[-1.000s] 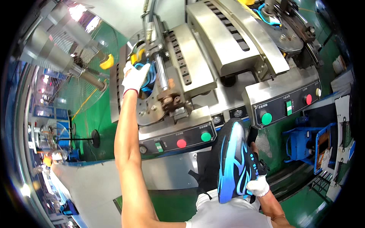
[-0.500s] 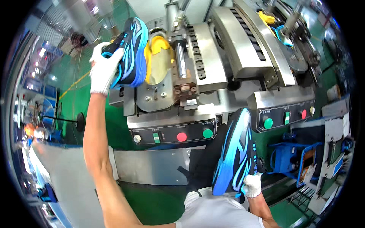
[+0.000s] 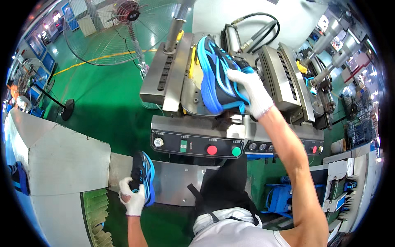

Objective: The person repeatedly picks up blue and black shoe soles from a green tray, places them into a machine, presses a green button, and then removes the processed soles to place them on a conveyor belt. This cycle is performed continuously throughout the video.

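Note:
My left hand [image 3: 132, 196], in a white glove, grips a black and blue sneaker [image 3: 149, 181] by its opening at the heel end. This shoe points away from me, over the left part of a metal ledge [image 3: 173, 181]; I cannot tell whether it rests there. A second black and blue sneaker [image 3: 212, 78] is in my gloved right hand [image 3: 247, 90], held around the heel end. That shoe is tilted, its blue sole facing left, above the left station of a metal machine [image 3: 191, 99]. It hides most of the station's yellow-edged bed [image 3: 192, 61].
Below the station runs a control panel [image 3: 197, 142] with red and green buttons. A similar station [image 3: 284, 78] stands to the right. A caged fan [image 3: 127, 12] is at the far left, a grey metal cabinet [image 3: 66, 160] nearer. A blue crate-like frame [image 3: 277, 199] sits lower right.
My left hand has brought its sneaker from the machine down to the ledge. My right hand has lifted the other sneaker from near my body up to the station. The view has shifted left.

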`<move>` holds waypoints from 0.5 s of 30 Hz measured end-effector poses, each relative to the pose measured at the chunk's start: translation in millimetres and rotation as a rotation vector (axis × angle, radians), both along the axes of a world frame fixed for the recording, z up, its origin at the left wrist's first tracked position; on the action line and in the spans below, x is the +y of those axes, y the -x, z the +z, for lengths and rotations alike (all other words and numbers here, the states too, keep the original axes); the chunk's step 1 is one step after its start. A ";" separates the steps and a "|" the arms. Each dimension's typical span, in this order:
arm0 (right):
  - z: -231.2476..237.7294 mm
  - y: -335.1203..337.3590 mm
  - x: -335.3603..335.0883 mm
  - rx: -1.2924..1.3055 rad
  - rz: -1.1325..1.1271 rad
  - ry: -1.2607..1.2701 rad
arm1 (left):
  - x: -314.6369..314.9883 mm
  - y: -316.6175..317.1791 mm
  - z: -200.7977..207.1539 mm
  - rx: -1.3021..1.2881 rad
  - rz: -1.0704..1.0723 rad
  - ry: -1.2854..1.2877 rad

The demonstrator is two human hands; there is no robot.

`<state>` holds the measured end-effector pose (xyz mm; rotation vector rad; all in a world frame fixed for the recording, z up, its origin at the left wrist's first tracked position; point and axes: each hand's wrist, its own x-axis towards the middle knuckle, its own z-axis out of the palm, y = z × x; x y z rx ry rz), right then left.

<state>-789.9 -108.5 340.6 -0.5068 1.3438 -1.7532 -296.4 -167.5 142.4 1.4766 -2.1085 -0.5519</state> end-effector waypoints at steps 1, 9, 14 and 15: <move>1.9 5.2 -31.2 0.049 -0.052 -0.091 | 2.2 -16.2 -23.6 -0.087 -0.020 0.055; -77.6 122.0 -167.0 0.687 -0.146 -0.744 | 9.1 -46.6 -86.6 -0.041 -0.205 -0.048; -136.0 123.1 -198.4 1.021 -0.190 -1.007 | 9.8 -49.7 -81.5 -0.030 -0.280 -0.102; -117.1 89.0 -202.4 1.078 -0.210 -1.070 | 9.0 -50.0 -77.4 -0.054 -0.254 -0.099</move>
